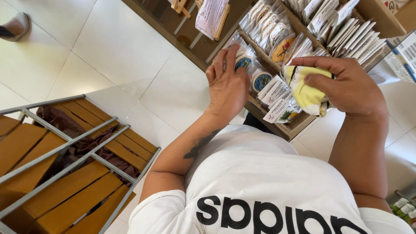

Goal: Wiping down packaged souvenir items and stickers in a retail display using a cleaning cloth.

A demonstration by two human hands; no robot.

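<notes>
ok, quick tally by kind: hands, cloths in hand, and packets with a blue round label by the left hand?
bare hands: 2, the left hand and the right hand
yellow soft cloth, in the right grip: 1
clear plastic packets with a blue round label, at the left fingertips: 2
Total: 5

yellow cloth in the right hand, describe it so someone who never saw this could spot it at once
Start at the wicker tray of clear-wrapped packets on the low wooden shelf. Over its near end, the right hand grips a bunched yellow cloth. Unlike the flat, shiny packets beside it, it is soft, crumpled and pale yellow with a dark mark.
</notes>
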